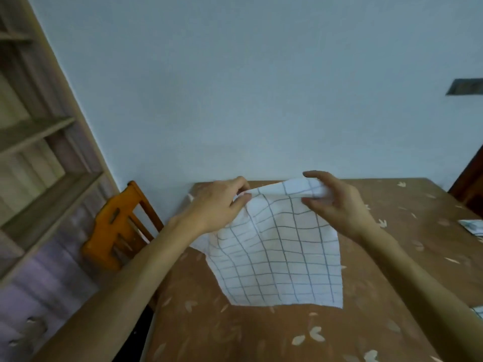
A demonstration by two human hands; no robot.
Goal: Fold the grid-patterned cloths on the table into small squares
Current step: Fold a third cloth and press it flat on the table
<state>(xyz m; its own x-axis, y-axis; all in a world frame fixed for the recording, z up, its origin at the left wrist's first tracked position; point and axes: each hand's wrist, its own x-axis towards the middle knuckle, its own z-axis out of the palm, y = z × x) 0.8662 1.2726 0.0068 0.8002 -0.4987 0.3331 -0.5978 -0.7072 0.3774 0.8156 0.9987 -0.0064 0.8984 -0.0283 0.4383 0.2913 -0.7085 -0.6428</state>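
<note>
A white cloth with a grey grid pattern (pixel 282 257) is held up by its top edge. One corner is pinched by the left hand (pixel 219 205), and the other is gripped in the curled fingers of the right hand (pixel 337 202). The cloth is spread between and below the hands, over the brown leaf-printed surface (pixel 235 330). An orange wooden chair (pixel 115 226) is seen left of the left hand.

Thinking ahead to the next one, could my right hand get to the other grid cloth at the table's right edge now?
Probably not yet: the right hand pinches the lifted cloth. Once freed, only bare table lies before the edge cloth.
</note>
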